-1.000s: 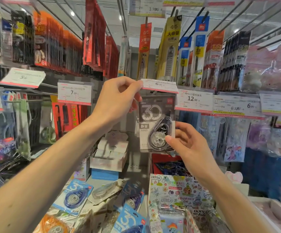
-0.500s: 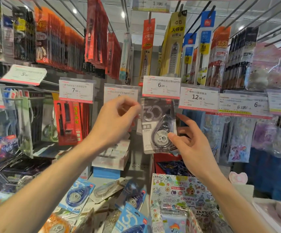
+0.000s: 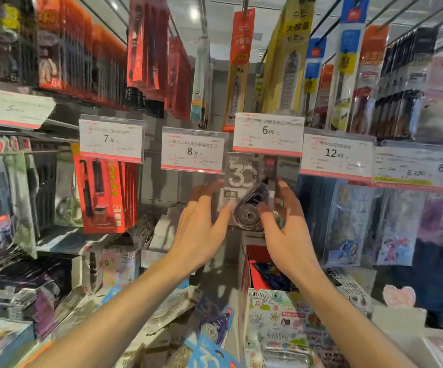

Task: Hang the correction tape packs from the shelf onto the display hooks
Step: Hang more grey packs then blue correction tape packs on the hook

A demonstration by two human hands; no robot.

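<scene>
A grey correction tape pack (image 3: 244, 176) marked "30" hangs just under the 6.00 price tag (image 3: 268, 134); the hook is hidden behind that tag. My left hand (image 3: 201, 229) lies at the pack's left edge with fairly straight fingers touching its face. My right hand (image 3: 284, 235) pinches the pack's right edge, thumb behind and forefinger on the front. Several loose packs lie on the shelf below, among them blue packs (image 3: 209, 351) and a clear one (image 3: 167, 312).
Price tags 8.00 (image 3: 192, 150) and 12.90 (image 3: 336, 155) flank the pack. Red packs (image 3: 103, 195) hang at the left, and pen and cutter packs hang above. A cartoon-printed box (image 3: 276, 314) stands below my right forearm. The frame is blurred.
My left hand came down from the pack's top by the price tag to its left edge. The 6.00 tag has swung down flat. My right hand stayed on the pack's right side.
</scene>
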